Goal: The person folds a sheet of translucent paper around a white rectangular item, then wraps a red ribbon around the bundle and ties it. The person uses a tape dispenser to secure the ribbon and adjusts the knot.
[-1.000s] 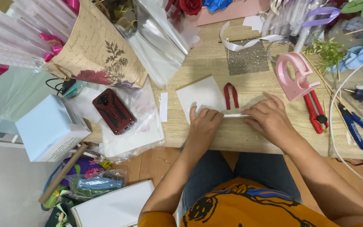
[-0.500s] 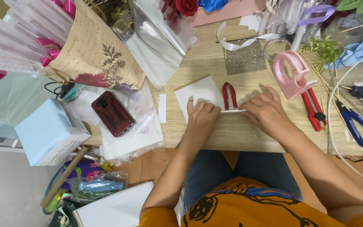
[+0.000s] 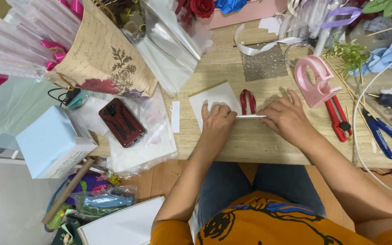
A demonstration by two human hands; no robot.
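My left hand (image 3: 217,121) rests curled on the lower part of a white paper square (image 3: 215,97) on the wooden table (image 3: 250,140). My right hand (image 3: 286,118) lies flat beside it. A thin white rolled stick (image 3: 250,116) runs between the two hands, and the fingertips of both pinch its ends. A folded dark red ribbon loop (image 3: 247,100) lies just above the stick, between the paper and my right hand.
Pink tape dispenser (image 3: 316,80), red cutter (image 3: 337,119) and blue pliers (image 3: 384,134) lie right. A silver glitter sheet (image 3: 264,63) sits behind. A red phone (image 3: 121,122) on plastic wrap, a pale blue box (image 3: 51,143) and a kraft paper bouquet (image 3: 105,59) crowd the left.
Both hands stay on the white stick and paper. They have shifted slightly, with the left hand now curled more over the paper's lower edge.
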